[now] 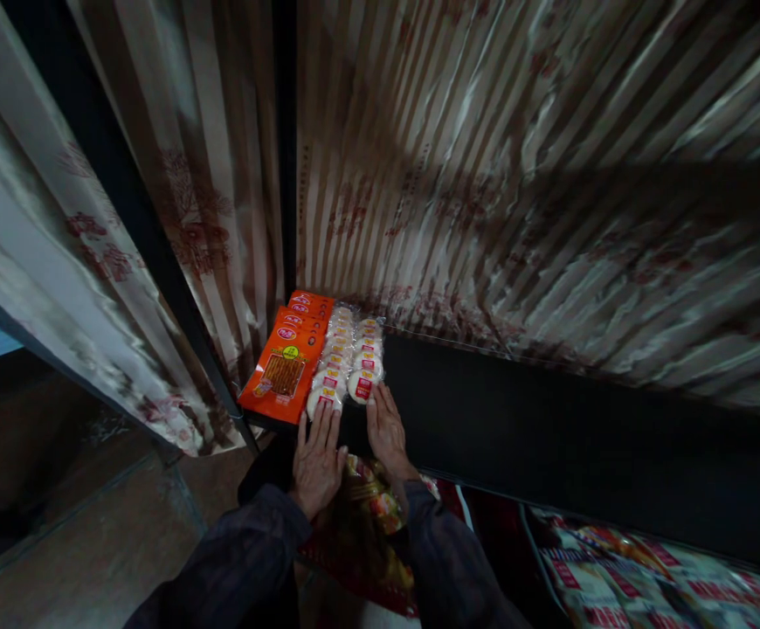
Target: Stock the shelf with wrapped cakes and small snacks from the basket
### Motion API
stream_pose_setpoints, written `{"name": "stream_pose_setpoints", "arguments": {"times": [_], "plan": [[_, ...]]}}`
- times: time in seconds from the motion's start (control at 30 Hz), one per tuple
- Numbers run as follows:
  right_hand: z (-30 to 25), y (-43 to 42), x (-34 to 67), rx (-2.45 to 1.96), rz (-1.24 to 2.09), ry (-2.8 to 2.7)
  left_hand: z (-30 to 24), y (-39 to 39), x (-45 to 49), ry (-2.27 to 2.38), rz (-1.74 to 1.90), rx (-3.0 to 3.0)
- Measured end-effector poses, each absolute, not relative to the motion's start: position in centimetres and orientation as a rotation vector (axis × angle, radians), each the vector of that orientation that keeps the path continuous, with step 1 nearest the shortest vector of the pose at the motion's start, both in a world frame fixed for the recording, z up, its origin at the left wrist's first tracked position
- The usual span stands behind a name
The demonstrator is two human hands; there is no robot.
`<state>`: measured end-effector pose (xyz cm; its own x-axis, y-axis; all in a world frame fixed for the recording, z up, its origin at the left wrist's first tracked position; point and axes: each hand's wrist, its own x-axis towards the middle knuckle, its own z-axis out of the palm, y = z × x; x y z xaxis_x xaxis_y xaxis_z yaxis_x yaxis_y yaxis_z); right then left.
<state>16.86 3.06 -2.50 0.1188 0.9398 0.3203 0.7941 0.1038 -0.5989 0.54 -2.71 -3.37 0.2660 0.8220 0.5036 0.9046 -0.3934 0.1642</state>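
Two rows of clear-wrapped, round white cakes with red and yellow labels, a left row (328, 382) and a right row (365, 363), lie overlapping on a black shelf (517, 419). My left hand (318, 463) rests its outstretched fingertips on the front cake of the left row. My right hand (388, 432) has its fingers stretched flat, the tips at the front right edge of the right row. Both palms face down, and neither hand grips anything. Beside the left row lie several overlapping orange packets (279, 380) with a brown stick-like snack pictured on them.
Pleated, patterned sheeting (445, 192) hangs behind the shelf and at its left, around a black post (285, 157). Below the shelf's front edge are a shiny printed bag (376, 498) and several packages (629, 577) at lower right. Tiled floor (118, 550) shows at lower left.
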Motion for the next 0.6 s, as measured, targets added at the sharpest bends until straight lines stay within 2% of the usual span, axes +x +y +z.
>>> {"name": "stream_pose_setpoints", "arguments": {"times": [0.6], "plan": [[-2.1,5.8,16.9,-1.778,0.303,-1.750,-1.1,-0.8,1.0,-1.653,-0.719,-2.429]]}}
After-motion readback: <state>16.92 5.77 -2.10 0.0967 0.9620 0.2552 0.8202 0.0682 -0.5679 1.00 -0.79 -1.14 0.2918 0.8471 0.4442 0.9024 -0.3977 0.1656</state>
